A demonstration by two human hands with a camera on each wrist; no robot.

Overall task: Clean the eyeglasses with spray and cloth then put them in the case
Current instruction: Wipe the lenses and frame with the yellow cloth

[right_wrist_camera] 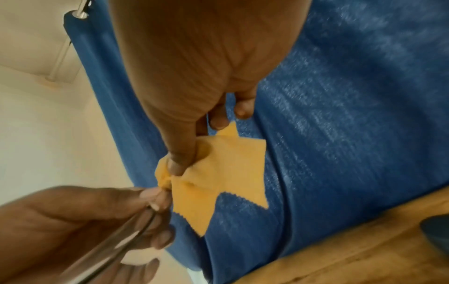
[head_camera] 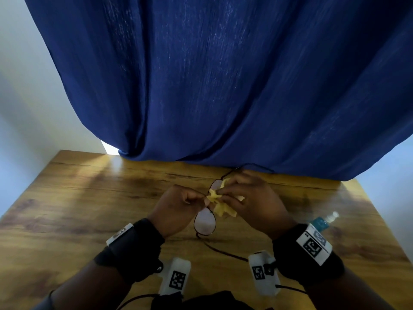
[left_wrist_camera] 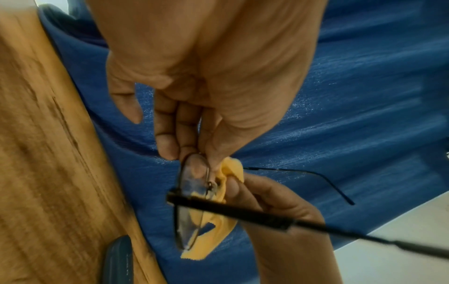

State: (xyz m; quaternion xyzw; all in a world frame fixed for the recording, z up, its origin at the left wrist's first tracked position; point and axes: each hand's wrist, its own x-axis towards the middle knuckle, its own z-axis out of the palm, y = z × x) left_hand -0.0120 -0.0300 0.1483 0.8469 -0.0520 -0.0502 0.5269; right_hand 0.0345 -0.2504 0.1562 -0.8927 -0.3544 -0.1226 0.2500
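The left hand (head_camera: 178, 205) is pinching with curled fingers, its thumb pointing toward 3 o'clock; the right hand (head_camera: 250, 200) is pinching toward 9 o'clock, fingertips meeting

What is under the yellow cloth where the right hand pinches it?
The yellow cloth wraps part of the eyeglasses frame beside one lens. The right hand pinches there; the wrapped part itself is hidden.

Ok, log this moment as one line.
phase: wiping lens | left hand: pinches eyeglasses | right hand: rubs yellow cloth on lens | spray bottle: on table
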